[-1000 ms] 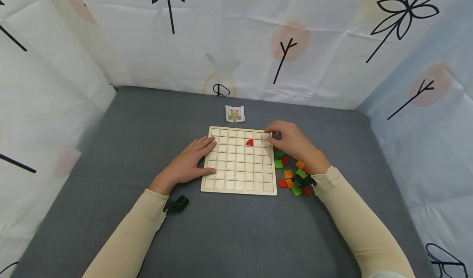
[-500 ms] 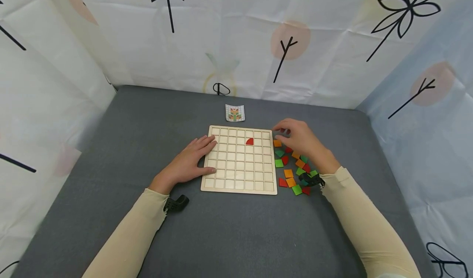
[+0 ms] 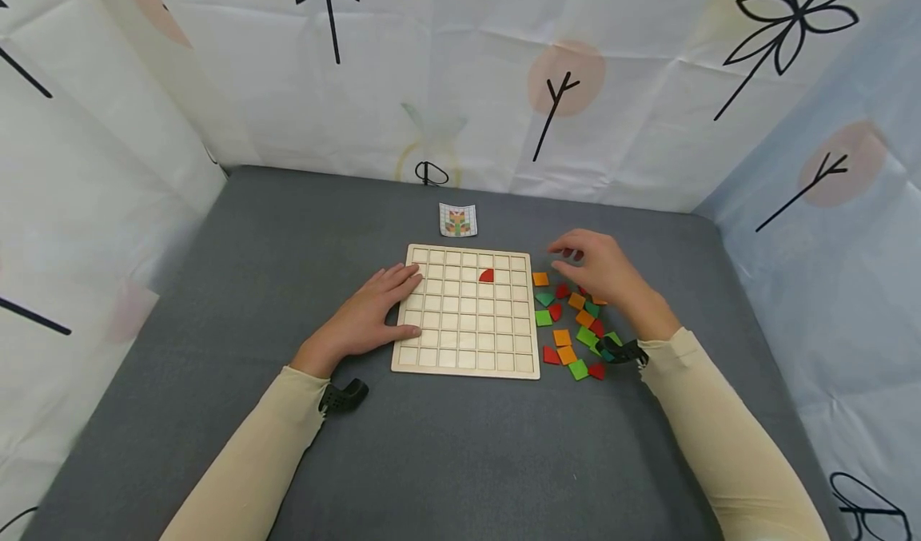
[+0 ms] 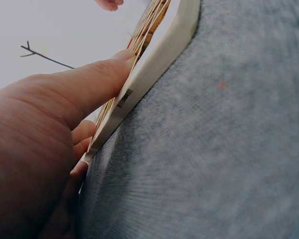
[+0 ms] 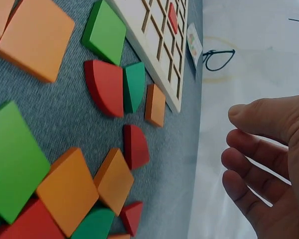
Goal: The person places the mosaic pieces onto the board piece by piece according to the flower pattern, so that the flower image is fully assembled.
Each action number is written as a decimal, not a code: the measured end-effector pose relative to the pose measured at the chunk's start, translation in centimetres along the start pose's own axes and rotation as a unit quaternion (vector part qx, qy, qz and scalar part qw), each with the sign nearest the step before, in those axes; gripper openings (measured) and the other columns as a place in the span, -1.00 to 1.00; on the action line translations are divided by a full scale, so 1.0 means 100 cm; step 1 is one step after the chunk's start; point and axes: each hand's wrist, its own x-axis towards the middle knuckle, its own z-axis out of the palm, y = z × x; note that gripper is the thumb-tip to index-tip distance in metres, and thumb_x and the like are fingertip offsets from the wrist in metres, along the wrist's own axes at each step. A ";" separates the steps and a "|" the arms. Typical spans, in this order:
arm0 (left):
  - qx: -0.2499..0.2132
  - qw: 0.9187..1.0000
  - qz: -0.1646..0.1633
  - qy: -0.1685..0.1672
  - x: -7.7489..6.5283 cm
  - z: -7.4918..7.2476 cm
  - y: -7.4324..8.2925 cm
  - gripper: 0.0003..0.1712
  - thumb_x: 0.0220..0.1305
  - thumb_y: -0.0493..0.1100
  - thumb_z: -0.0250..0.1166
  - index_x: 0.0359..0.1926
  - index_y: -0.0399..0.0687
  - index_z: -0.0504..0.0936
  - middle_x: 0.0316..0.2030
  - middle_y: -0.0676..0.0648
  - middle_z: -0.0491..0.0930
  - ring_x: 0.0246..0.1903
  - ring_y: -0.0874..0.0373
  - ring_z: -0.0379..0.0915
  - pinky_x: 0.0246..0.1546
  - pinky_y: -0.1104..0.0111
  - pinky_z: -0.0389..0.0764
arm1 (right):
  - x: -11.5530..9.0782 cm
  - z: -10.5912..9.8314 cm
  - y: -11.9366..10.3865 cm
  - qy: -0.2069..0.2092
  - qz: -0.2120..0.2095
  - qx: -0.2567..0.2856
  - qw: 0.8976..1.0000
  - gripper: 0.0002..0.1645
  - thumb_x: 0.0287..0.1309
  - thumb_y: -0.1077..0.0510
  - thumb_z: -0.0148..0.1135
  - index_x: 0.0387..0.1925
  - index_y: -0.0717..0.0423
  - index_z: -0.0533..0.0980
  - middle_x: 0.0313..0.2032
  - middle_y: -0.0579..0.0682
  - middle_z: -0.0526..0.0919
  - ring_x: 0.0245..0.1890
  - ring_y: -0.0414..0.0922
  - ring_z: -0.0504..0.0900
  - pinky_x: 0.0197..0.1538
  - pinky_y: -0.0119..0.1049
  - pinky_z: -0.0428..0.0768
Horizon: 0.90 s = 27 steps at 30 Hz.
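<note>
A pale wooden grid board (image 3: pixel 467 308) lies on the table with one red quarter-circle piece (image 3: pixel 487 276) in a cell toward its far side. My left hand (image 3: pixel 367 313) rests on the board's left edge, fingers spread; the left wrist view shows the thumb (image 4: pixel 97 82) on the rim. Beyond the board's far right corner, my right hand (image 3: pixel 596 268) hovers with fingers loosely bent and a gap to the thumb. Nothing shows between them in the right wrist view. Below that hand are loose pieces, including an orange square (image 3: pixel 540 279) and a red quarter-circle (image 5: pixel 136 147).
A small card (image 3: pixel 457 220) with a coloured pattern lies behind the board. Several orange, red and green pieces, such as a light green square (image 3: pixel 579 370), are scattered along the board's right side. A patterned white cloth (image 3: pixel 475 85) hangs behind the grey table (image 3: pixel 446 453).
My right hand has moved right, off the board's far right corner and past the loose pieces, uncovering several of them. The left hand and the board have stayed in place.
</note>
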 end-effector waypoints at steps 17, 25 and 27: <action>0.002 1.000 0.001 -0.001 -0.001 -0.001 0.004 0.10 0.42 0.16 0.49 0.71 -0.21 0.16 0.71 -0.20 0.03 0.70 -0.17 -0.19 0.69 0.00 -0.20 | -0.026 -0.012 0.021 0.009 0.059 -0.007 0.998 -0.68 0.44 0.32 0.40 0.17 0.29 0.71 0.08 0.23 0.70 -0.05 0.17 0.63 0.04 0.18 0.66; 0.003 1.000 -0.003 0.000 -0.001 -0.001 0.003 0.10 0.43 0.16 0.49 0.71 -0.20 0.16 0.71 -0.19 0.03 0.70 -0.16 -0.20 0.69 0.00 -0.20 | -0.034 -0.013 0.026 0.014 0.072 -0.013 0.997 -0.69 0.43 0.33 0.40 0.15 0.31 0.70 0.07 0.25 0.70 -0.06 0.19 0.63 0.01 0.19 0.66; 0.003 1.000 -0.004 -0.001 -0.001 -0.001 0.003 0.10 0.43 0.16 0.49 0.72 -0.20 0.16 0.71 -0.19 0.03 0.70 -0.16 -0.20 0.69 0.00 -0.20 | -0.035 -0.013 0.028 0.016 0.071 -0.014 0.997 -0.70 0.43 0.33 0.40 0.14 0.31 0.71 0.06 0.25 0.70 -0.06 0.19 0.64 0.00 0.20 0.66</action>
